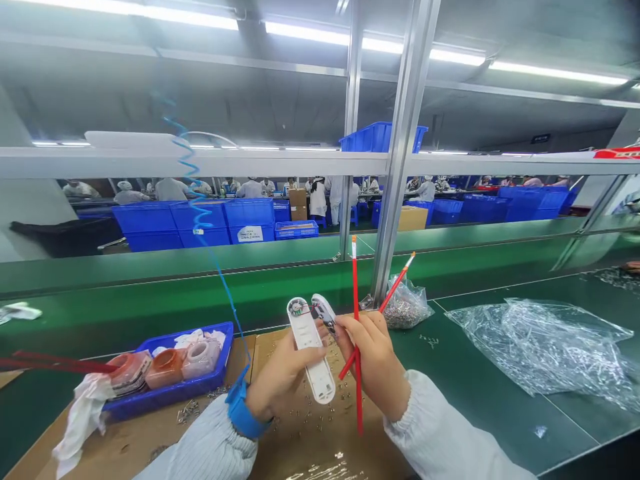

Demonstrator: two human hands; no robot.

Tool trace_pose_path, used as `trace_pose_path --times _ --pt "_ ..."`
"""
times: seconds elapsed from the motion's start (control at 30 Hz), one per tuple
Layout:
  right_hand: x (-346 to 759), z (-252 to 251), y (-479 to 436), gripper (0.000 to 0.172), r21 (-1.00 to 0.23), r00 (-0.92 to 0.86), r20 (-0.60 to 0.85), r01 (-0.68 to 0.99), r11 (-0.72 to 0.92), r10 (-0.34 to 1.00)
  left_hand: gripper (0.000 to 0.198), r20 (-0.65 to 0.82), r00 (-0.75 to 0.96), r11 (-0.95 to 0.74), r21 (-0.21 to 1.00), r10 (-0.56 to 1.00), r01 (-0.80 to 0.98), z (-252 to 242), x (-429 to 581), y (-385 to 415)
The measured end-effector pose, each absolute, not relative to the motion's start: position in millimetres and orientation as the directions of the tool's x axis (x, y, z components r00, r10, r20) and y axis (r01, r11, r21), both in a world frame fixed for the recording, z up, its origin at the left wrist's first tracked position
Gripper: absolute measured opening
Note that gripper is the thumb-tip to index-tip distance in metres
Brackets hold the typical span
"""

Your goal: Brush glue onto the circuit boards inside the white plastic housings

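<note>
My left hand (286,365) is closed around a long white plastic housing (313,357) with rounded ends, its inner side facing me. A small round part with wires sits at the housing's top end. Between the fingertips of my right hand (373,353) is a smaller white cover piece (325,312) with dark parts inside, and thin wires run from it to the housing. Two red-handled brushes, one upright (355,287) and one slanted (397,288), are also held in my right hand, crossing each other. A blue wrist strap (245,410) with a coiled cord circles my left wrist.
Small metal pieces lie scattered on the cardboard sheet (370,447) below my hands. To the left, a blue tray (170,395) holds several jars and white cloth. A bag of small parts (407,307) and clear plastic bags (550,353) lie right. A metal post (400,127) rises ahead.
</note>
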State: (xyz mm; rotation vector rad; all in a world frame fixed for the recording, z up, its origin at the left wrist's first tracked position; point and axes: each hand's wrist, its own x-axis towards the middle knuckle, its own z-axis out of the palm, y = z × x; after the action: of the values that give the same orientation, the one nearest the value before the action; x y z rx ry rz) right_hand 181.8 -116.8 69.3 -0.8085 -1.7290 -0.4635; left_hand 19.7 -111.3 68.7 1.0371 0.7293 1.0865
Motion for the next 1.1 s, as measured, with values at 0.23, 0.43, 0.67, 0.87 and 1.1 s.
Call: trace_pose_path --times 0.23,0.43,0.67,0.87,1.1 --pt "190.9 59.9 -94.2 0.011 -0.052 -0.162 0.954 0.74 0.671 0.252 0.04 0.0 0.266 0.117 0.899 0.964 -0.422 74.4 28.8 -95.5" --pt "227.2 48.7 -90.0 0.02 0.063 -0.234 0.957 0.743 0.666 0.17 0.036 -0.065 0.105 0.107 0.876 0.992 -0.471 78.7 18.7 -79.7" --pt "268.0 13.2 -123.1 0.02 0.109 -0.378 0.835 0.827 0.551 0.401 0.026 -0.036 -0.134 -0.058 0.772 0.99 -0.633 105.7 4.7 -77.6" --pt "278.0 -27.1 -142.1 0.018 0.081 -0.329 0.675 0.923 0.377 0.66 0.027 -0.091 -0.104 -0.003 0.736 0.99 -0.677 103.4 4.0 -80.3" --pt "253.1 -44.2 -118.5 0.009 0.11 -0.328 0.499 0.942 0.316 0.802 0.027 -0.124 0.024 0.106 0.722 0.992 -0.684 88.1 12.5 -80.2"
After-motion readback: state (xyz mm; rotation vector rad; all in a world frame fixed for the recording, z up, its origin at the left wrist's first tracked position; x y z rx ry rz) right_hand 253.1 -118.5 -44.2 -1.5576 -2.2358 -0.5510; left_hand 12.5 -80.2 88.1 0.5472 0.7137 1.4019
